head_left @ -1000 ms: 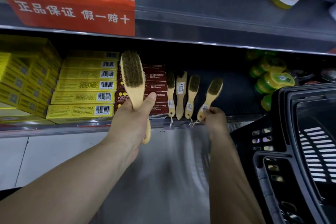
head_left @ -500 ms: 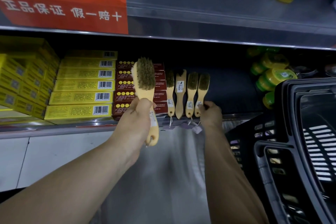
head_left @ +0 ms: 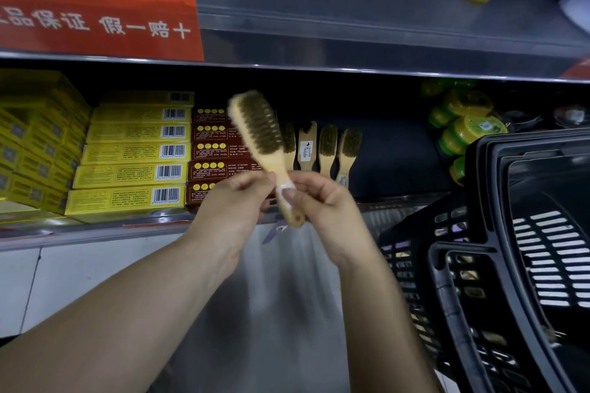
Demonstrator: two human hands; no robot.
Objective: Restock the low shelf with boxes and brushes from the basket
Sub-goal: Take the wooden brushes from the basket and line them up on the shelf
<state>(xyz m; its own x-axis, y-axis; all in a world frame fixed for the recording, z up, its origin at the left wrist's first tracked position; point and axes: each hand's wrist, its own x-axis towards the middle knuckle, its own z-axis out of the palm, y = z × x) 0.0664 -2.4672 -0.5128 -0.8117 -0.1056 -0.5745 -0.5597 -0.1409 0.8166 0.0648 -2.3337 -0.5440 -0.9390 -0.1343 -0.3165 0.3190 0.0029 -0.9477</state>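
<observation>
Right now the wooden brush (head_left: 260, 134) is up in front of the low shelf (head_left: 95, 231), head tilted up-left, bristles toward cam, blurred. Both hands are on its handle: left hand (head_left: 233, 210) pinches it w/ thumb + fingertips, right hand (head_left: 322, 204) grips it, thumb on a white label. Behind it a row of brushes (head_left: 329, 150) stands on the shelf, w/ brown boxes (head_left: 210, 150) + yellow boxes (head_left: 134, 175) stacked to the left. Black basket (head_left: 485, 169) at right.

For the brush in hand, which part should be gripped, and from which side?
The narrow wooden handle, from below, near its lower end. The brush stands tilted, bristled head up and leaning left, so the handle points down toward the person; the left hand and right hand pinch it there.
</observation>
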